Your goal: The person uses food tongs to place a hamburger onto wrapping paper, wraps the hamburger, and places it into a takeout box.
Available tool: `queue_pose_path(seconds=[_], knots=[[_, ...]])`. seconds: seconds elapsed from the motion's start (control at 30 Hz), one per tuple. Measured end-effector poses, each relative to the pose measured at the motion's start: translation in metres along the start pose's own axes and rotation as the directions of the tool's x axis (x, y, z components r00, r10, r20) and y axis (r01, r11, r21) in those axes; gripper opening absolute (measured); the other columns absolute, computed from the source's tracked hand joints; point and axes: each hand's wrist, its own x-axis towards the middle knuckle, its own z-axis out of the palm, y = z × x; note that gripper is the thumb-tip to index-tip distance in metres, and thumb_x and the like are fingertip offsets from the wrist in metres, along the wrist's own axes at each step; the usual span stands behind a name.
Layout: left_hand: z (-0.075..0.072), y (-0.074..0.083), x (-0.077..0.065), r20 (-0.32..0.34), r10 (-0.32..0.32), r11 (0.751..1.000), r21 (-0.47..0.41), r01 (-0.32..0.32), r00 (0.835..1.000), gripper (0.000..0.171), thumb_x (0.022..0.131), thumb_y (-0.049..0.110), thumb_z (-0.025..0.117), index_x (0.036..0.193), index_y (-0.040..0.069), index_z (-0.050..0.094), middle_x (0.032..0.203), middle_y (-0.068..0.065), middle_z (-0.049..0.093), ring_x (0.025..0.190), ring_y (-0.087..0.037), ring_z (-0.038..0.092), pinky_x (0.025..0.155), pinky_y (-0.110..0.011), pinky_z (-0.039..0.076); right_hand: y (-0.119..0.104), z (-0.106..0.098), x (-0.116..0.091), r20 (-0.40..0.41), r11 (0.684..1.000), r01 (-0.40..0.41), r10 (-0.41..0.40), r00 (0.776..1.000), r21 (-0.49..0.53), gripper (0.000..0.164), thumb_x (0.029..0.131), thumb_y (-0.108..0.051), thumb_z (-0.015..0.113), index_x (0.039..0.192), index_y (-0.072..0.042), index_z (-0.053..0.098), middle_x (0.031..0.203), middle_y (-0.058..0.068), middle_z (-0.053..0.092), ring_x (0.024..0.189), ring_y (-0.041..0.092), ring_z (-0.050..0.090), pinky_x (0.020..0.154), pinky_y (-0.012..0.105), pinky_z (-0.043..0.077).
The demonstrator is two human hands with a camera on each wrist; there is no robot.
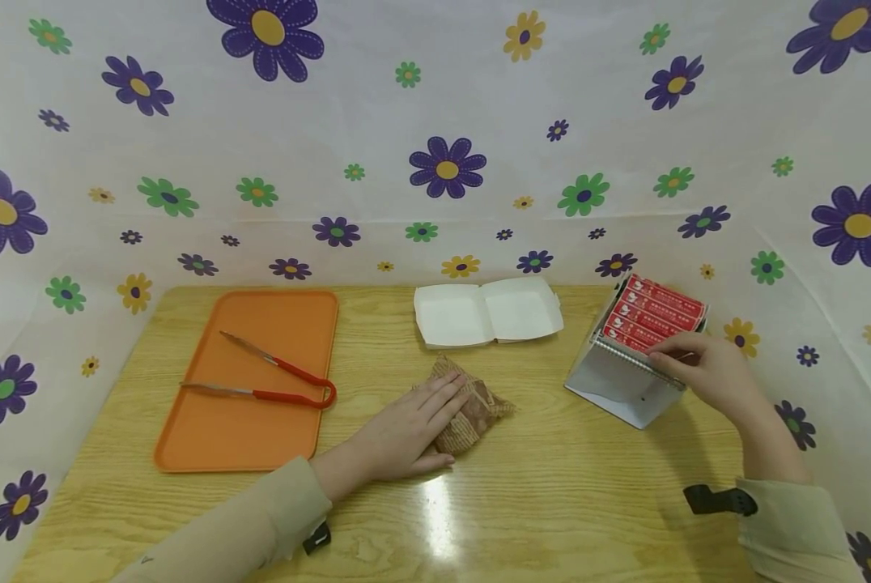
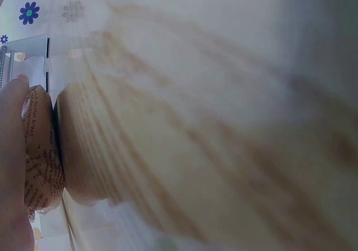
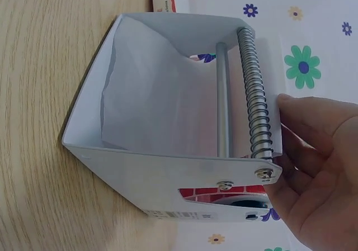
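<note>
My left hand (image 1: 414, 429) rests on a small package wrapped in brown printed paper (image 1: 472, 421), its fingers stretched across the top. Part of this paper wrap (image 2: 42, 150) shows beside the hand in the left wrist view. At the right, a white metal label dispenser (image 1: 628, 389) carries red labels (image 1: 654, 312) with white print along its top. My right hand (image 1: 712, 372) pinches the end of the label strip at the dispenser's upper edge. From the right wrist view, a spring-wrapped bar (image 3: 256, 94) lies beside the thumb; the fingertips are partly hidden.
An orange tray (image 1: 246, 449) on the left holds red-handled tongs (image 1: 290, 397), spread apart. Behind the package lies an unfolded white box (image 1: 453, 316). A flowered cloth (image 1: 377, 121) rises behind the wooden table (image 1: 537, 518).
</note>
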Motion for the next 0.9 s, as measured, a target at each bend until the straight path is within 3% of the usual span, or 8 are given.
queue_pose_path(seconds=[0.13, 0.33, 0.5, 0.67, 0.9], knots=[[0.001, 0.000, 0.000, -0.005, 0.000, 1.000, -0.006, 0.000, 1.000, 0.096, 0.102, 0.063, 0.058, 0.168, 0.002, 0.025, 0.176, -0.019, 0.025, 0.165, -0.034, 0.023, 0.130, -0.045, 0.036, -0.002, 0.002, 0.000, -0.009, 1.000, 0.026, -0.026, 1.000, -0.016, 0.030, 0.106, -0.027, 0.068, 0.118, -0.001, 0.076, 0.111, 0.020, 0.072, 0.097, 0.030, 0.065, 0.070, 0.023, 0.053], [0.000, 0.000, 0.000, -0.004, -0.001, 1.000, -0.009, 0.001, 1.000, 0.095, 0.102, 0.063, 0.059, 0.168, 0.003, 0.026, 0.176, -0.018, 0.025, 0.164, -0.034, 0.024, 0.130, -0.045, 0.036, -0.005, 0.006, 0.001, -0.026, 0.998, 0.067, -0.067, 0.997, -0.004, 0.032, 0.103, -0.029, 0.072, 0.123, -0.004, 0.076, 0.108, 0.014, 0.074, 0.087, 0.011, 0.058, 0.068, 0.017, 0.050], [0.000, 0.000, 0.000, -0.001, -0.001, 1.000, -0.011, 0.001, 1.000, 0.095, 0.101, 0.063, 0.059, 0.168, 0.002, 0.026, 0.176, -0.019, 0.026, 0.164, -0.034, 0.025, 0.130, -0.045, 0.036, -0.013, 0.014, 0.005, -0.104, 0.989, 0.112, -0.122, 0.987, -0.094, 0.032, 0.099, -0.033, 0.077, 0.115, -0.005, 0.079, 0.109, 0.016, 0.076, 0.093, 0.023, 0.061, 0.075, 0.030, 0.050], [0.000, 0.000, 0.000, -0.001, 0.002, 1.000, -0.001, -0.002, 1.000, 0.096, 0.101, 0.063, 0.059, 0.168, 0.002, 0.026, 0.176, -0.019, 0.025, 0.164, -0.034, 0.025, 0.131, -0.045, 0.034, -0.027, 0.023, 0.011, -0.185, 0.970, 0.186, -0.213, 0.959, -0.154, 0.025, 0.095, -0.023, 0.082, 0.108, -0.003, 0.079, 0.107, 0.018, 0.074, 0.096, 0.033, 0.064, 0.078, 0.044, 0.053], [0.000, 0.000, -0.001, 0.003, 0.003, 1.000, -0.009, -0.003, 1.000, 0.095, 0.102, 0.063, 0.058, 0.168, 0.002, 0.026, 0.176, -0.019, 0.024, 0.165, -0.034, 0.023, 0.130, -0.045, 0.035, -0.040, 0.036, 0.022, -0.237, 0.958, 0.198, -0.245, 0.940, -0.207, 0.019, 0.094, -0.019, 0.081, 0.102, -0.003, 0.078, 0.098, 0.016, 0.071, 0.083, 0.028, 0.058, 0.068, 0.038, 0.045]])
